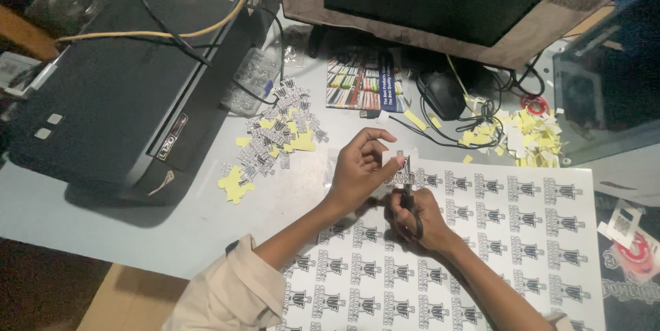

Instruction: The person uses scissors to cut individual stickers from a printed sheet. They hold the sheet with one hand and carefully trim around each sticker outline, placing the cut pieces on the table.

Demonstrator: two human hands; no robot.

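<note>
Head view is looking down at two hands working in the middle of the frame. The left hand (359,166) is pinching a small white paper sticker piece (397,160) between thumb and fingers, holding it up above the bench (137,224). The right hand (416,213) is closed around a pair of black-handled scissors (410,197), with the blades pointing up into that piece. It looks like the cutting step is going on, trimming around one printed shape. The next snip is calling for slow turning of the piece, so the blades are following the edge of the black print.

The piece is tiny, white, with a dark printed picture on it. Under both hands a big white sheet of black printed stickers (509,235) is lying flat. A pile of cut-out stickers with yellow backing bits (275,135) is sitting to the left of centre, beside a black printer (117,90) in the upper left.
</note>
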